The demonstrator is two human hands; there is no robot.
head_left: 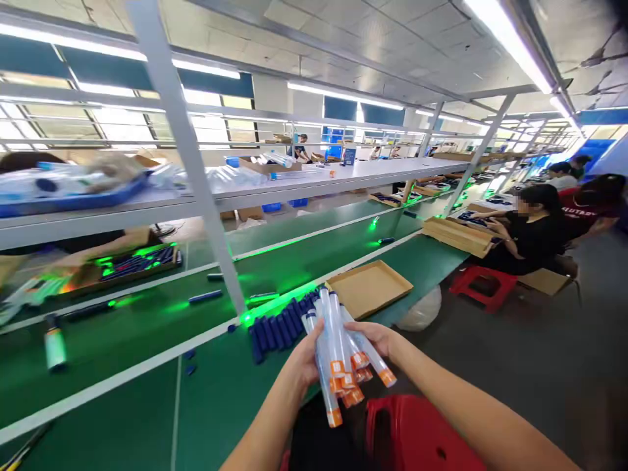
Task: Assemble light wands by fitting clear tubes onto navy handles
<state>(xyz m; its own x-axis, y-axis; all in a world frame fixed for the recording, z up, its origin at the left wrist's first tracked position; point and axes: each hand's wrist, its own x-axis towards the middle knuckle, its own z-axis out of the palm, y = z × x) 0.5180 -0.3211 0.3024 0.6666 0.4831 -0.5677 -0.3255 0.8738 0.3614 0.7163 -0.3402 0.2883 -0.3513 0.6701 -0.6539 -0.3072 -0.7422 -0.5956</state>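
Note:
A bundle of clear plastic tubes (338,340) with orange-and-white ends and dark blue far ends is held between my two hands, over the front edge of the bench. My left hand (307,356) grips the bundle from its left side. On the right side, my right hand (375,337) closes around the same tubes, its fingers partly hidden behind them. Just beyond my left hand, several dark blue cylinders (277,331) lie in a row on the green bench top (235,392). An open cardboard tray (370,288) sits behind my right hand.
A slanted white post (196,163) rises from the bench at left, carrying a shelf (275,190). Green light falls on the belt (294,252), where dark cylinders lie. A red stool (417,432) stands below me. Co-workers sit at right, near another cardboard box (458,237).

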